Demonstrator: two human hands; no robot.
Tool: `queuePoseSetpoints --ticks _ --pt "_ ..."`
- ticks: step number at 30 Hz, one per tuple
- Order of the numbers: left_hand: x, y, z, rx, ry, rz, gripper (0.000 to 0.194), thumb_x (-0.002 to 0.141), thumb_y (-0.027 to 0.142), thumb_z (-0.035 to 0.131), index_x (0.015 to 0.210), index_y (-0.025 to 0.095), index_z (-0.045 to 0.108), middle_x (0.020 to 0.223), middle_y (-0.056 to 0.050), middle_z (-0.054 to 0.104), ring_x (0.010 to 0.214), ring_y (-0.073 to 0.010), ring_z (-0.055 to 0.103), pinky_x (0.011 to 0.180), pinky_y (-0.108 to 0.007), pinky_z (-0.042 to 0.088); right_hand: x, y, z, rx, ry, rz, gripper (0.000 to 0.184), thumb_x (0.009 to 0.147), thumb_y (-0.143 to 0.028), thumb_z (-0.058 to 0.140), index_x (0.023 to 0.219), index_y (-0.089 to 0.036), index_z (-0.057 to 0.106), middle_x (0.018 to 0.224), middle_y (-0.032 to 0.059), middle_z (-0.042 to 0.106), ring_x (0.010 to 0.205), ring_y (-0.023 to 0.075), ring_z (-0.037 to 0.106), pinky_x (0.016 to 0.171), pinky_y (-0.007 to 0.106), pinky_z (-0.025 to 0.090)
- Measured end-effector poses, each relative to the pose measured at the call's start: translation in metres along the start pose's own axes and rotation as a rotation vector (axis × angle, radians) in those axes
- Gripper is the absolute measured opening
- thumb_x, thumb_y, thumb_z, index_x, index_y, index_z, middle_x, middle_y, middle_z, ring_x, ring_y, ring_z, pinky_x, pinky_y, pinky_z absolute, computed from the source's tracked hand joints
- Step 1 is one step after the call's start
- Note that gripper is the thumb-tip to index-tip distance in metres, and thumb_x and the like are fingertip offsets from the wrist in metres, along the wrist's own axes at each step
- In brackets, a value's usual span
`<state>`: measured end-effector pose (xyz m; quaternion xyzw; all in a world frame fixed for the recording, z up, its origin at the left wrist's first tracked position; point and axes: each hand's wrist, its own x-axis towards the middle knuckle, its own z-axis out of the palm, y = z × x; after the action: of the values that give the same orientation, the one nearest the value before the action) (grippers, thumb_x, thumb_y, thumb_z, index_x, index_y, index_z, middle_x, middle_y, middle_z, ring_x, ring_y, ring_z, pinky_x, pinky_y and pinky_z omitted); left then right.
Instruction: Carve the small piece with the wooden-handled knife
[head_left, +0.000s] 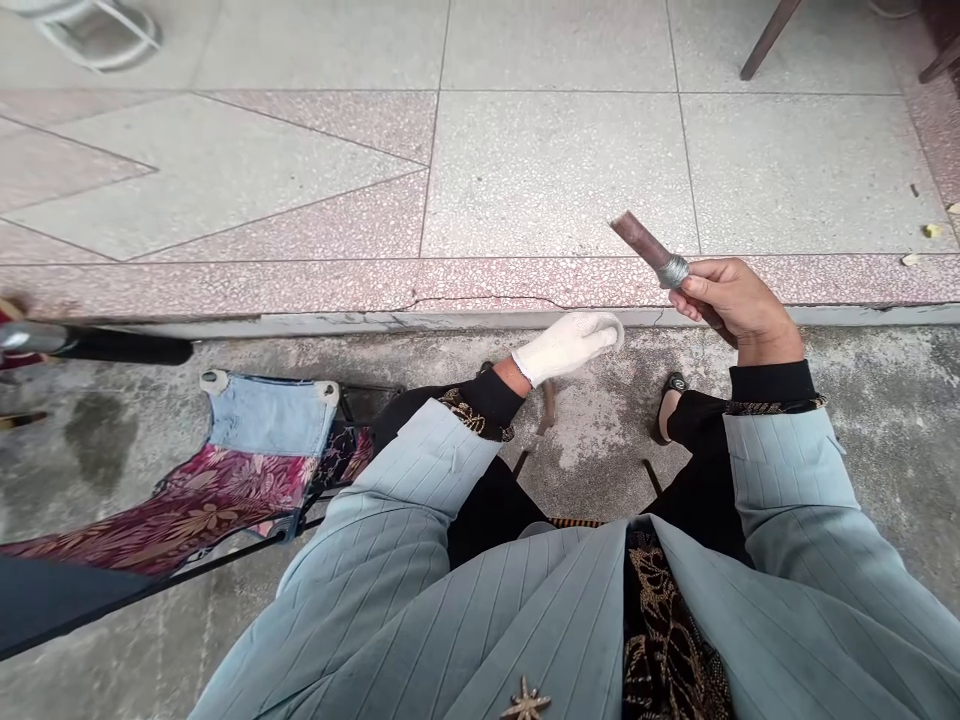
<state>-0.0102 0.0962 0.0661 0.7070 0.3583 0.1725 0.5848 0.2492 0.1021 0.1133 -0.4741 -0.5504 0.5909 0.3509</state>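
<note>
My right hand (731,305) is closed around a tool with a brown wooden handle (639,240) and a metal ferrule (673,270), the handle end pointing up and to the left. Whatever blade it has is hidden behind my hand. My left hand (566,345) wears a white knit glove and hangs over the concrete in front of my knees, fingers curled loosely together with nothing visible in them. A small brown stick-like piece (548,405) lies on the ground just below that wrist. Both arms are in pale blue pinstriped sleeves.
A folding chair with floral and denim fabric (225,480) stands at my left. A dark handlebar (97,345) reaches in from the left edge. A raised tiled step (480,290) runs across ahead. Chair legs (765,40) stand at top right.
</note>
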Motion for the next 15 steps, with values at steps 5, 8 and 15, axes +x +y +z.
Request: queuePoseSetpoints --ticks 5,8,15 --pt "0.003 -0.01 0.006 -0.29 0.018 -0.032 0.024 0.097 0.035 0.05 0.091 0.016 0.063 0.061 0.004 0.047 0.055 -0.0087 0.044 0.053 -0.019 0.035 0.007 0.006 0.005 0.091 0.111 -0.003 0.052 0.069 -0.065 0.088 0.073 -0.018 0.066 0.067 0.002 0.059 0.052 0.0098 0.047 0.045 0.024 0.039" --pt "0.005 -0.019 0.008 -0.434 0.03 -0.043 0.023 0.095 0.037 0.054 0.092 0.016 0.062 0.064 0.003 0.051 0.056 -0.0082 0.046 0.053 -0.019 0.039 0.008 0.007 0.0 0.121 0.141 -0.029 0.053 0.068 -0.065 0.088 0.074 -0.018 0.065 0.067 0.0016 0.059 0.052 0.0093 0.047 0.045 0.024 0.04" --pt "0.011 -0.02 0.016 -0.604 0.137 -0.081 0.018 0.094 0.029 0.054 0.092 0.014 0.062 0.061 0.003 0.054 0.048 -0.007 0.046 0.047 -0.019 0.036 0.007 0.009 -0.003 0.088 0.193 -0.036 0.051 0.071 -0.065 0.085 0.075 -0.019 0.063 0.068 0.0016 0.059 0.052 0.0102 0.047 0.045 0.024 0.04"
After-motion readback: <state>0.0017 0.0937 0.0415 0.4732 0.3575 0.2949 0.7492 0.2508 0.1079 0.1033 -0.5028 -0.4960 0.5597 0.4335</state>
